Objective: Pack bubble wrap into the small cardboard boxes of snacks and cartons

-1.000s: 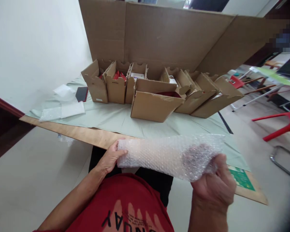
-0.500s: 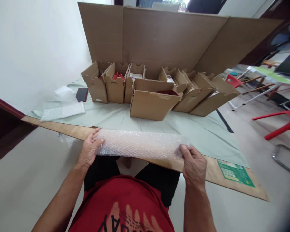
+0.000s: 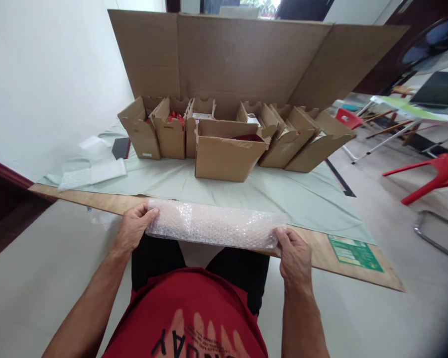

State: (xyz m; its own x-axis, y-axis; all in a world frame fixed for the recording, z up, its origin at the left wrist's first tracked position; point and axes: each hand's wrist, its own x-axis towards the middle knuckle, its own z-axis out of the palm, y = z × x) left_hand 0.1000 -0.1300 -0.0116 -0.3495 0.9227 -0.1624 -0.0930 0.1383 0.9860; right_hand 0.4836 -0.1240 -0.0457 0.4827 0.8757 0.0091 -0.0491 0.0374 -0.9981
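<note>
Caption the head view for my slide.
Left hand and right hand hold bubble wrap by its ends, in front of cardboard boxes on pale green cloth.

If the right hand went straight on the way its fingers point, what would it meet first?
The bubble wrap, since the right hand holds its end. Past that, over the pale green cloth, the front cardboard box looks next, though depth and exact line are unclear.
</note>
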